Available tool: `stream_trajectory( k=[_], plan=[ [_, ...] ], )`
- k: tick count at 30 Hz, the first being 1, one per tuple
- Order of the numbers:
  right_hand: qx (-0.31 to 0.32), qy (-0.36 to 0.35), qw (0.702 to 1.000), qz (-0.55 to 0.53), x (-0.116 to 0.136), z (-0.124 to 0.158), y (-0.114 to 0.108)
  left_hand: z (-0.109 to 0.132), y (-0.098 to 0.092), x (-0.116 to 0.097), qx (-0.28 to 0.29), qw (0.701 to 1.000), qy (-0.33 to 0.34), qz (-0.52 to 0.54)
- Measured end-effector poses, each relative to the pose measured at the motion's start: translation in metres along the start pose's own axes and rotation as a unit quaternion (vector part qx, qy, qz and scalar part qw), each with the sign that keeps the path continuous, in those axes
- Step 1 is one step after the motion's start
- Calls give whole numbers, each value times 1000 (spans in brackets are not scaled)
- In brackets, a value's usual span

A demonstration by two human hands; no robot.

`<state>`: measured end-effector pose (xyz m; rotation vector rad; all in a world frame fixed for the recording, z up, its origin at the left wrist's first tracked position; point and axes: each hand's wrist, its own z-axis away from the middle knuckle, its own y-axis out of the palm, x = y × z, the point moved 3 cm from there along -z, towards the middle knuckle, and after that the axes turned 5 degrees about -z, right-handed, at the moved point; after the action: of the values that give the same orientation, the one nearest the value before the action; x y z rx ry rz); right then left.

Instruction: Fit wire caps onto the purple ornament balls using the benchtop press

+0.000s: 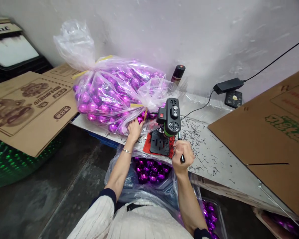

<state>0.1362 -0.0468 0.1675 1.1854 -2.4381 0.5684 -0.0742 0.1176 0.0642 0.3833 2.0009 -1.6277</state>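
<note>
The person's right hand (183, 152) grips the black handle (182, 159) of a small machine (173, 117) on the desk (205, 156). The left hand (135, 129) touches the near right side of a clear bag (112, 89) full of purple balls; its fingertips are partly hidden. Black bits litter the desk's right side, near a cardboard box (261, 132). A can (178, 73) stands at the far side.

Light falls bright and fairly even around the machine (173, 116). Behind it, the wall (149, 26) looks pale and washed, tinged faintly purple. To its left, the bag (102, 78) catches small white glints. Below and left of it, the floor (52, 196) sinks into dimness. Right of it, the carton (264, 142) stretches with wide-angle distortion, its print soft.
</note>
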Motion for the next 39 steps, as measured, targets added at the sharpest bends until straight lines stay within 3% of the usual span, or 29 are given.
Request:
stream_trajectory(
  k=[3, 5, 9, 11, 16, 20, 23, 27, 31, 39],
  plan=[
    [4, -4, 1000, -3, -1, 0, 0, 4, -3, 1, -2, 991, 18, 131],
    [10, -7, 1000, 0, -1, -1, -1, 16, -6, 3, 20, 961, 26, 274],
    [13, -6, 1000, 10, -2, -3, -2, 62, -1, 0, 174, 859, -6, 481],
    [12, -4, 1000, 16, -1, -4, -3, 84, 7, -5, 213, 839, -24, 501],
    [24, -8, 999, 24, -1, -7, -4, 108, 29, -17, 161, 884, -27, 438],
    [29, -19, 999, 20, 0, -7, -4, 111, 33, -29, 150, 932, 52, 326],
    [32, -20, 999, 21, 0, -6, -4, 112, 28, -34, 123, 951, 118, 258],
    [36, -28, 999, 20, 0, -6, -5, 111, 22, -38, 82, 959, 189, 194],
    [40, -28, 999, 20, 0, -6, -5, 110, 24, -42, 88, 953, 243, 155],
    [42, -23, 999, 25, 0, -5, -6, 111, 44, -39, 94, 945, 245, 194]
  ],
)
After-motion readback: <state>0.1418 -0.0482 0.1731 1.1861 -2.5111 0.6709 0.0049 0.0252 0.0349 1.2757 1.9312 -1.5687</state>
